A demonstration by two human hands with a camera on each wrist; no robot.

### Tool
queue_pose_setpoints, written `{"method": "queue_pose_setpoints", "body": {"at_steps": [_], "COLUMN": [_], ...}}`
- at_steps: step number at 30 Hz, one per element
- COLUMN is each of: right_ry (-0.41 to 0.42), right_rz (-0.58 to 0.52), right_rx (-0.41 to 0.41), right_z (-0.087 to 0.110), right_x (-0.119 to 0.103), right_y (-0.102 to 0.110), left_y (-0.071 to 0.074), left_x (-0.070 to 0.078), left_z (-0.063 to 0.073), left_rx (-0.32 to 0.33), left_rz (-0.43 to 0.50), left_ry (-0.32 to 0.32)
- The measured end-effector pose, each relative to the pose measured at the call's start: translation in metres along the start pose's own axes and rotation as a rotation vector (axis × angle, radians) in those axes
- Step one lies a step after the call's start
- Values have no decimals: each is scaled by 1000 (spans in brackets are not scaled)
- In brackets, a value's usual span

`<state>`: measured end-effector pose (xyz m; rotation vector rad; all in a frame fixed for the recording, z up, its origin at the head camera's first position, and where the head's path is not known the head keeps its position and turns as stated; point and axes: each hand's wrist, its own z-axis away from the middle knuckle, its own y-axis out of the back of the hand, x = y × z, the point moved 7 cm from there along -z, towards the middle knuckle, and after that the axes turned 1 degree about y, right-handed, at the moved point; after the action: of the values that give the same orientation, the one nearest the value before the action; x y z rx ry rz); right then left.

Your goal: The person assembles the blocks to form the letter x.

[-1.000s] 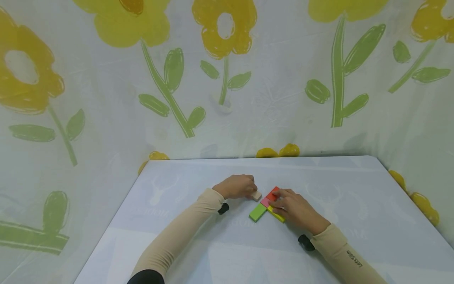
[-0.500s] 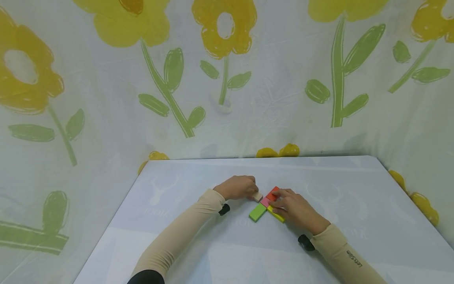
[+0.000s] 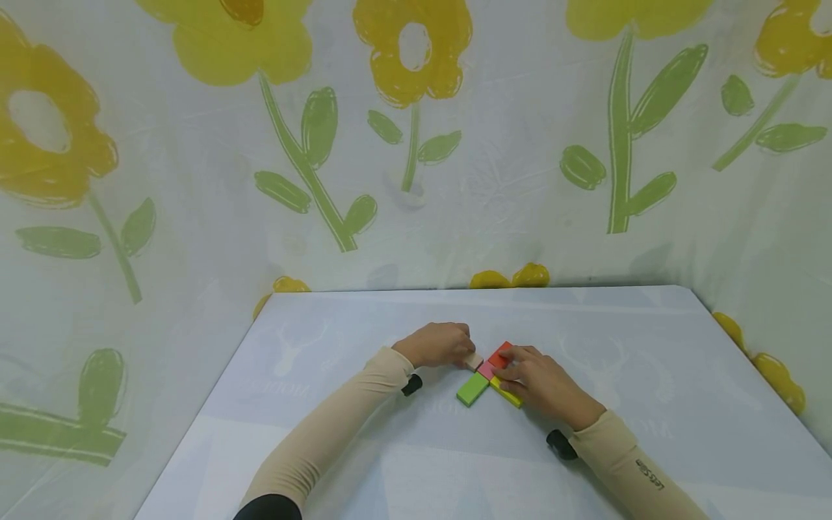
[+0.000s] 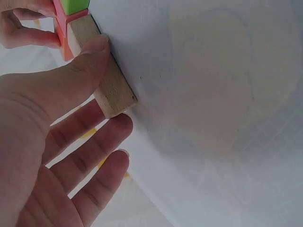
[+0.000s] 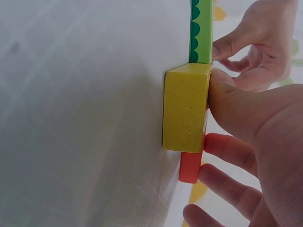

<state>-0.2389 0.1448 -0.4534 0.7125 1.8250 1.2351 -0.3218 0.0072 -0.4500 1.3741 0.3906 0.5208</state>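
My left hand (image 3: 434, 343) pinches a plain wooden block (image 4: 114, 87) between thumb and fingers, low over the table. Its far end appears to meet a pink block (image 3: 485, 371) at the middle of a cross-like group. Around the pink one lie a red block (image 3: 498, 354), a green block (image 3: 472, 389) and a yellow block (image 5: 186, 109). My right hand (image 3: 549, 384) rests on the group, thumb on top near the yellow and pink blocks, index fingertip at the red one. Its other fingers are spread, as the right wrist view shows. Scalloped dark green marks one green side.
A pale table (image 3: 364, 448) with faint printed patterns bears the blocks. Behind and beside it hangs a white cloth (image 3: 507, 159) printed with yellow flowers and green leaves. Beige sleeves cover both arms, with a dark device (image 3: 561, 444) at the right wrist.
My left hand has slid the wooden block slightly to the right, up to the pink block. The right hand and the coloured blocks have stayed in place.
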Motion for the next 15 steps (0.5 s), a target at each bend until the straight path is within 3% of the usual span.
{"method": "queue_pose_setpoints", "body": {"at_steps": [15], "right_ry": [-2], "right_rz": [5], "right_rx": [-4], "right_z": [-1], "right_x": [-1], "right_y": [1], "left_y": [-2], "left_x": [0], "left_z": [0], "left_rx": [18], "left_rz": [8], "left_ry": [-10]}}
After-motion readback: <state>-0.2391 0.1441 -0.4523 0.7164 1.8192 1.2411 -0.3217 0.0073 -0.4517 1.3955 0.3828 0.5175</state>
